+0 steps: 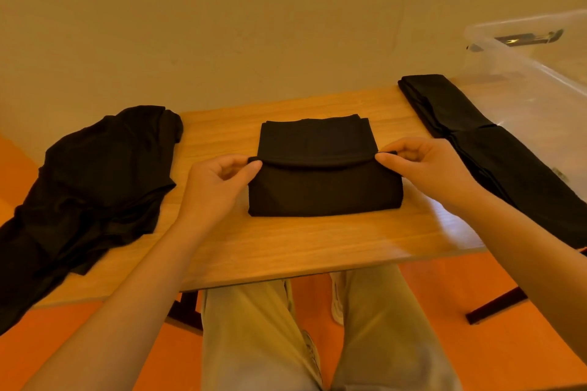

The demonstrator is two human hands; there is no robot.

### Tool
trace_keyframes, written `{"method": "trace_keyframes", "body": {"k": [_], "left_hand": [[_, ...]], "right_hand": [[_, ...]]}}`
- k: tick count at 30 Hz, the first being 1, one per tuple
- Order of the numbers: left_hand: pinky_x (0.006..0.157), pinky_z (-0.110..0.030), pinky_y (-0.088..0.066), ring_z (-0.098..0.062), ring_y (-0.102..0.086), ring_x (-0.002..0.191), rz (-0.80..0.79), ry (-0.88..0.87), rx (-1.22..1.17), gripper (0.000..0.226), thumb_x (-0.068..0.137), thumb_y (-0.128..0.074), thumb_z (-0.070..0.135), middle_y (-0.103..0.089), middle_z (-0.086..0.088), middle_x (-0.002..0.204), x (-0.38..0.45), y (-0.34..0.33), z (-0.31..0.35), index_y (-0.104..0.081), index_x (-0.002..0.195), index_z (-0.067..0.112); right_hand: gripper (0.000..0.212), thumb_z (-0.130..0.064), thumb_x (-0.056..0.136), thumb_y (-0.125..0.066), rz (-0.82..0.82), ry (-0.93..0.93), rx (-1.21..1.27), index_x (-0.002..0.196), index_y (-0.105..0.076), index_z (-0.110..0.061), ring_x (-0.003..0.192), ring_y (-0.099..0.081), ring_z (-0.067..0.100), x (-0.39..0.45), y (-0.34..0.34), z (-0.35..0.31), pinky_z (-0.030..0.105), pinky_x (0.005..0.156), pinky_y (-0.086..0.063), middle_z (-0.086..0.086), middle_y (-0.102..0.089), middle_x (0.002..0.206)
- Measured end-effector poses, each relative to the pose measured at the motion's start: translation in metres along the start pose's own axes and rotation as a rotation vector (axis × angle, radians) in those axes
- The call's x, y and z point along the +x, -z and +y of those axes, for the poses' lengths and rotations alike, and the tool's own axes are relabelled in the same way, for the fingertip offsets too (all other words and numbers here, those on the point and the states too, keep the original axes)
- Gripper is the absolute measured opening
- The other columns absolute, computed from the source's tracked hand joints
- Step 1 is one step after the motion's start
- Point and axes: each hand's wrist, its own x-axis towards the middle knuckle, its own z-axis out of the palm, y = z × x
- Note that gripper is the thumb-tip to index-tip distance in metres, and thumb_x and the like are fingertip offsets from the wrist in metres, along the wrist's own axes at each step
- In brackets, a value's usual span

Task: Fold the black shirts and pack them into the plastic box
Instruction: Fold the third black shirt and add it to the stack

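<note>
A black shirt (324, 187), folded into a compact rectangle, lies in the middle of the wooden table (286, 247). Its upper layer is partly folded over, with the edge running across the middle. My left hand (219, 184) pinches the left end of that edge. My right hand (422, 165) pinches the right end. A heap of unfolded black shirts (95, 181) lies at the table's left and hangs over the edge. Two folded black shirts (476, 136) lie in a row at the right. The clear plastic box (524, 79) stands at the far right, beside them.
A plain wall rises right behind the table. My legs in light trousers (301, 343) are under the table's front edge, above an orange floor. A dark table leg (495, 305) shows at the lower right.
</note>
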Motion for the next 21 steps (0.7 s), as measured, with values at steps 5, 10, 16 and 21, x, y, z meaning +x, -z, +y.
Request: {"method": "trace_keyframes", "body": {"k": [5, 10, 16, 21], "left_hand": [[0.061, -0.010, -0.043, 0.004, -0.061, 0.072, -0.014, 0.138, 0.140, 0.007, 0.088, -0.067, 0.033, -0.063, 0.019, 0.081, 0.038, -0.013, -0.012, -0.064, 0.094, 0.031], [0.069, -0.015, -0.044, -0.003, -0.060, 0.083, -0.009, 0.129, 0.301, 0.027, 0.087, -0.068, 0.038, -0.067, 0.007, 0.090, 0.053, -0.019, -0.033, -0.071, 0.104, 0.018], [0.078, -0.021, -0.037, -0.013, -0.056, 0.093, 0.122, -0.040, 0.580, 0.023, 0.089, -0.063, 0.036, -0.059, 0.006, 0.098, 0.050, -0.021, -0.033, -0.066, 0.108, 0.021], [0.102, -0.028, -0.021, -0.017, -0.042, 0.129, 0.029, -0.390, 0.716, 0.042, 0.098, -0.047, 0.037, -0.048, 0.000, 0.138, 0.030, -0.048, -0.007, -0.051, 0.135, 0.019]], "right_hand": [[0.016, -0.035, 0.085, -0.067, 0.031, -0.164, -0.252, 0.098, -0.067, -0.026, 0.086, -0.062, 0.005, 0.038, -0.007, 0.011, 0.020, 0.068, -0.049, -0.006, -0.068, 0.089], [0.027, -0.039, 0.085, -0.066, 0.062, -0.126, -0.399, 0.104, -0.067, -0.020, 0.078, -0.059, 0.004, 0.047, -0.014, 0.022, 0.017, 0.059, -0.042, -0.005, -0.066, 0.085], [0.030, -0.042, 0.090, -0.059, 0.164, -0.056, -0.566, 0.111, -0.062, -0.020, 0.074, -0.054, 0.006, 0.041, -0.014, 0.016, 0.021, 0.063, -0.042, -0.008, -0.061, 0.088], [0.049, -0.045, 0.095, -0.040, 0.083, 0.290, -0.673, 0.135, -0.049, -0.018, 0.125, -0.046, 0.016, 0.018, -0.041, -0.013, 0.029, 0.102, -0.037, 0.001, -0.051, 0.137]]}}
